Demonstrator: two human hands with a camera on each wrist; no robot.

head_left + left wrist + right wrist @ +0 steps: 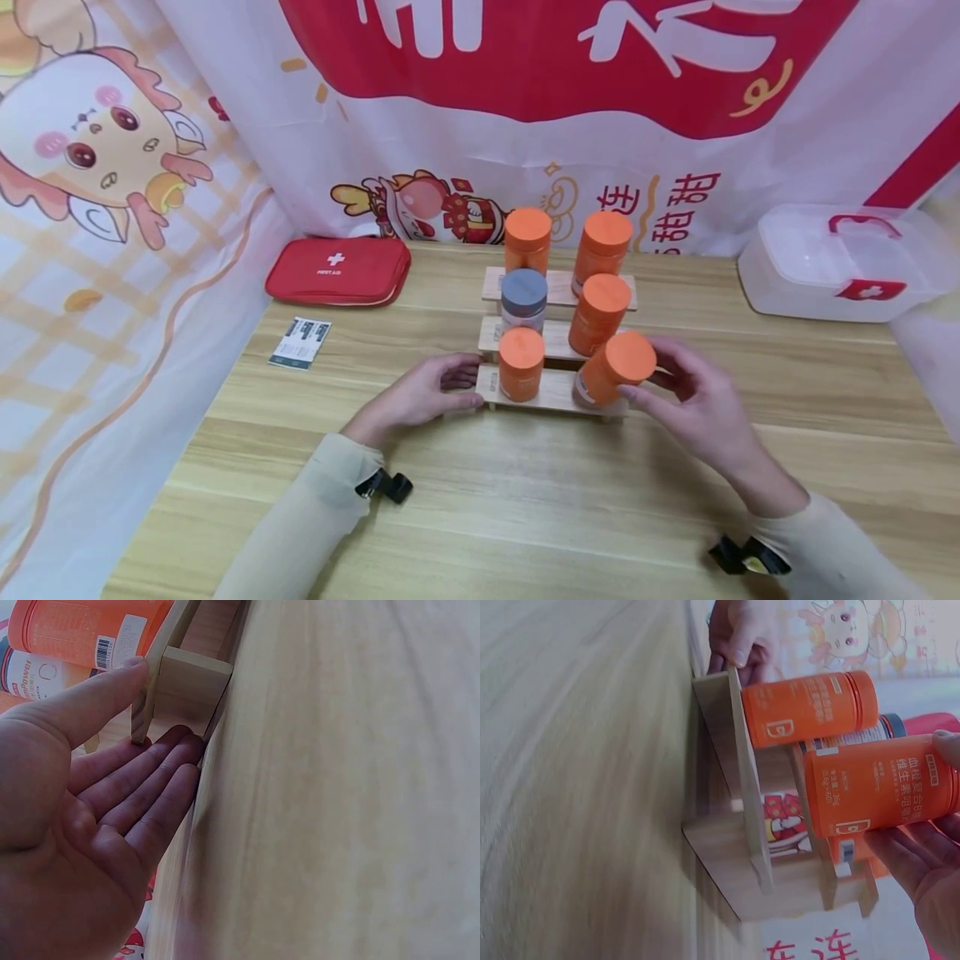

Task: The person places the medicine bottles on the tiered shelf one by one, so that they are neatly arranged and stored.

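A stepped wooden rack [555, 393] bears several orange-capped supplement bottles and one grey-capped bottle [524, 298]. My right hand [697, 408] grips an orange bottle [885, 787] near its cap, thumb on one side and fingers on the other. That bottle leans over the right end of the lowest step; in the right wrist view its base is apart from the front board. At the rack's left end, my left hand [112, 787] pinches the lowest board, thumb on its upper face and fingers beneath. Beside it on this step stands another orange bottle [521, 364], upright.
A red first-aid pouch [337, 271] lies at the back left, with a small printed card [300, 342] in front of it. A clear white box [817, 283] with a red latch stands at the back right. A printed cloth [450, 158] hangs behind the table.
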